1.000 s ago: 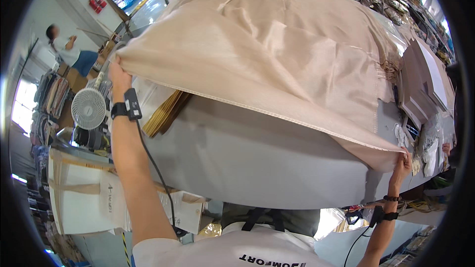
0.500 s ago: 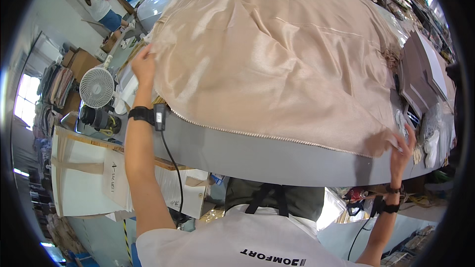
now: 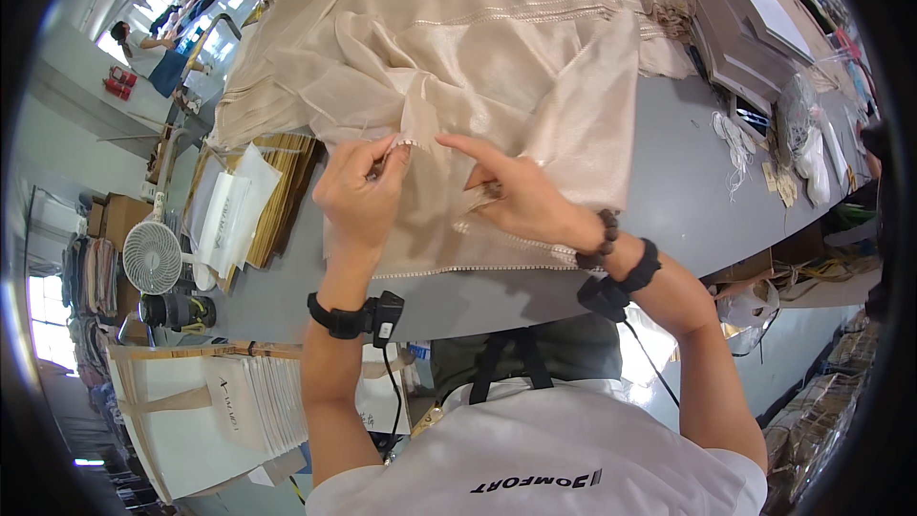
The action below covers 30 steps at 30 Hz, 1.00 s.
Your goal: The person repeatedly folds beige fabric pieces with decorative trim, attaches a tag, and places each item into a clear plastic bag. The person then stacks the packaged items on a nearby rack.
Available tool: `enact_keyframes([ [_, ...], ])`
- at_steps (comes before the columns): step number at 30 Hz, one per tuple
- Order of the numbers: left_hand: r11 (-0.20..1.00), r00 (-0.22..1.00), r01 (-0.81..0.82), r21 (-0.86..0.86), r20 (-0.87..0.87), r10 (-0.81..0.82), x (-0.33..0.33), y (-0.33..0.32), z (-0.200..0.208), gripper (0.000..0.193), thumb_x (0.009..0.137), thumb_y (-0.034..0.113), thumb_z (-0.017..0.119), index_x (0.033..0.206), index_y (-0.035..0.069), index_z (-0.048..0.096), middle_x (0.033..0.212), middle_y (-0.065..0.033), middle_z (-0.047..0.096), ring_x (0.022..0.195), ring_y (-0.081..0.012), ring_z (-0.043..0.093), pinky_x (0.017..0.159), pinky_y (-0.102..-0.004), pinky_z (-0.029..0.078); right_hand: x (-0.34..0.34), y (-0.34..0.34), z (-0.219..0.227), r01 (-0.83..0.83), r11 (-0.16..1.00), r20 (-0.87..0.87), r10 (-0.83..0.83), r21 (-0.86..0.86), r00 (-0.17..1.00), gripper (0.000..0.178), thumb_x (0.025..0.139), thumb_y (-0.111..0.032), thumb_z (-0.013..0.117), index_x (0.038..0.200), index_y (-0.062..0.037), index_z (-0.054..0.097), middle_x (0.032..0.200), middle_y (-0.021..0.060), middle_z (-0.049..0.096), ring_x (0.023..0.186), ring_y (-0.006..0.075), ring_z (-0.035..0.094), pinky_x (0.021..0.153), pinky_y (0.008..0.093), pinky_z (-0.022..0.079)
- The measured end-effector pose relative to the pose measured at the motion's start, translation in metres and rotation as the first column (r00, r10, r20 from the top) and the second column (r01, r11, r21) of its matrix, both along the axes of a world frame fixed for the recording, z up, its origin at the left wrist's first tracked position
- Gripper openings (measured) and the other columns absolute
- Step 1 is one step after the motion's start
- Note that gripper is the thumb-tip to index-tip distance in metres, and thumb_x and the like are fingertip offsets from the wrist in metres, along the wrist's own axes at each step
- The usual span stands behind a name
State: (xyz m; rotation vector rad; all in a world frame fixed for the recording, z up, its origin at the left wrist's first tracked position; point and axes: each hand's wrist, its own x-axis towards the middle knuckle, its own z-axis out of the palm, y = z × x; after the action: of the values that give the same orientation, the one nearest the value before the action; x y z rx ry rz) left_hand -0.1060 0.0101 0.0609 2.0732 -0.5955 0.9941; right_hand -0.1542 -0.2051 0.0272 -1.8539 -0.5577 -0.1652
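A shiny champagne satin garment (image 3: 564, 76) lies bunched in folds on the grey table, its near hem edged with a narrow beaded-looking trim. My left hand (image 3: 361, 186) is closed, thumb and finger pinching a raised bit of the trimmed edge. Close by on its right, my right hand (image 3: 530, 199) stretches its index finger toward that pinch. Its other fingers curl round a fold of the satin; the inside of the palm is mostly hidden. Between the two hands the cloth hangs in loose folds.
Grey-beige boards (image 3: 745, 29) stand at the far right, near white strings (image 3: 734, 148) and plastic bags (image 3: 807, 134). To the left are stacked brown papers (image 3: 287, 196), a small fan (image 3: 153, 256) and a black bottle (image 3: 177, 311). Another person (image 3: 148, 55) stands far left.
Both hands have come inward from the garment's outer sides to its middle. The near edge is now lifted and gathered, and more of the table shows at the right.
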Motion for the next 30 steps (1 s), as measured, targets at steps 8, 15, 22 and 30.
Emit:
enact_keyframes([
  [8, 0.999, 0.999, -0.029, -0.030, 0.011, 0.030, -0.035, -0.001, -0.026, 0.017, 0.076, 0.003, 0.089, 0.091, 0.003, 0.081, 0.081, -0.0053, 0.071, 0.060, -0.0141, 0.062, 0.055, -0.0273, 0.049, 0.003, 0.038, -0.036, 0.318, 0.879, -0.338, -0.196, 0.356, 0.921, 0.055, 0.089, 0.007, 0.070, 0.141, -0.0097, 0.065, 0.071, 0.0043, 0.065, 0.062, 0.0096, 0.055, 0.064, 0.0284, 0.049],
  [15, 0.935, 0.914, -0.014, -0.354, -0.383, -0.131, -0.046, 0.022, -0.058, 0.016, 0.084, 0.008, 0.088, 0.095, 0.002, 0.079, 0.089, -0.0023, 0.072, 0.079, -0.0084, 0.061, 0.071, -0.0240, 0.048, 0.019, -0.039, -0.009, 0.364, 0.911, 0.356, -0.411, 0.194, 0.839, 0.043, 0.077, 0.018, 0.066, 0.107, -0.0095, 0.081, 0.113, 0.0046, 0.074, 0.074, 0.0104, 0.058, 0.066, 0.0265, 0.048],
  [22, 0.496, 0.744, 0.188, -0.847, -0.207, -0.636, -0.017, 0.048, -0.061, 0.012, 0.082, -0.006, 0.074, 0.078, 0.004, 0.070, 0.090, -0.0014, 0.063, 0.084, -0.0099, 0.055, 0.080, -0.0229, 0.043, 0.008, -0.052, 0.035, -0.037, 0.980, 0.265, 0.088, -0.194, 0.960, 0.046, 0.069, 0.019, 0.061, 0.102, -0.0078, 0.079, 0.103, 0.0078, 0.077, 0.081, 0.0247, 0.069, 0.068, 0.0342, 0.052],
  [30, 0.352, 0.512, 0.448, -0.822, -0.087, -0.855, -0.023, 0.048, -0.045, 0.016, 0.077, -0.008, 0.071, 0.071, 0.005, 0.065, 0.084, -0.0027, 0.058, 0.081, -0.0125, 0.052, 0.076, -0.0254, 0.038, 0.029, 0.001, 0.032, -0.256, 0.967, -0.044, 0.255, -0.014, 0.966, 0.071, 0.076, 0.014, 0.062, 0.140, -0.0167, 0.067, 0.084, 0.0115, 0.072, 0.071, 0.0235, 0.065, 0.075, 0.0364, 0.054],
])
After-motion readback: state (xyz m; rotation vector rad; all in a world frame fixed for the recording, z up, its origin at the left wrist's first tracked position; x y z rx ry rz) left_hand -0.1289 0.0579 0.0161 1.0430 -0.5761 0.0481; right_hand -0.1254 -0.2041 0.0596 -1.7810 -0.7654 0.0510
